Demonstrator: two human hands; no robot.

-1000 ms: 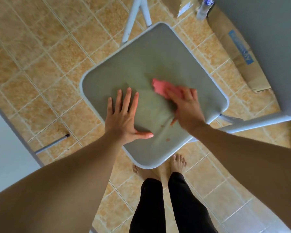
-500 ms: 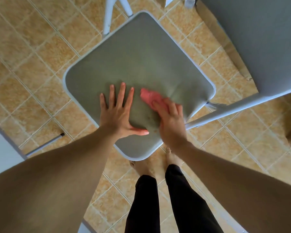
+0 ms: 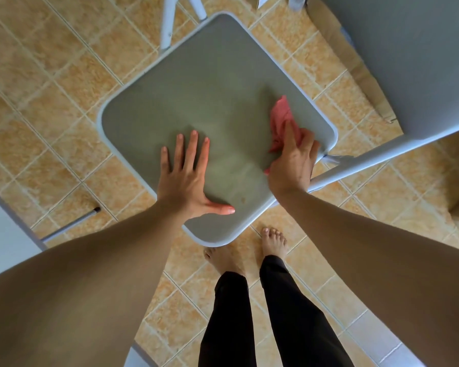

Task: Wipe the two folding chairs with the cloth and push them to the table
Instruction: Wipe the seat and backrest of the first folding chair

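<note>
A folding chair's grey seat (image 3: 210, 88) fills the middle of the head view, with its grey backrest (image 3: 408, 62) rising at the upper right. My left hand (image 3: 186, 176) rests flat on the near part of the seat, fingers straight and spread. My right hand (image 3: 292, 162) holds a bunched pink cloth (image 3: 282, 117) against the seat's right edge, close to the frame tube. A small brownish spot shows on the seat near my left thumb. I see only this one chair plainly.
Tan floor tiles surround the chair. A brown cardboard box (image 3: 337, 49) lies behind the backrest. A pale grey-white surface (image 3: 3, 234) and a thin metal leg (image 3: 72, 223) sit at the left. My bare feet (image 3: 273, 242) stand at the seat's near corner.
My right hand has swept the pink cloth from the middle of the seat out to its right edge. My left hand stays flat on the seat.
</note>
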